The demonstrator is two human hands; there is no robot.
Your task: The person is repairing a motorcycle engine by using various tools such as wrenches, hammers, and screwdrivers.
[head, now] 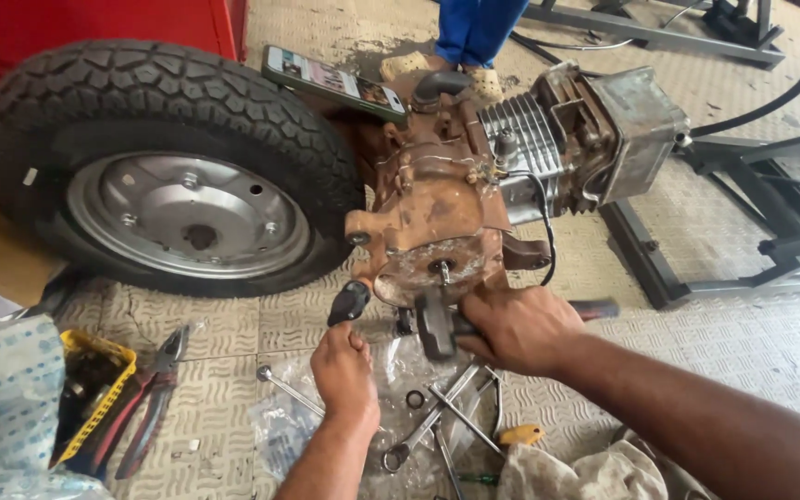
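1. Two hands are engaged at the rusty engine casing (432, 218), centre frame, on the floor.
2. Left hand (343, 366) is closed around a black-handled tool (349, 302).
3. Right hand (516, 326) is clenched on a hammer (437, 324); short, square blows are judged advisable.

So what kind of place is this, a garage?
Most likely a small repair workshop for scooters or motorbikes. A rusty engine with its wheel lies on the tiled floor, and spanners and pliers lie scattered beside the person's hands.
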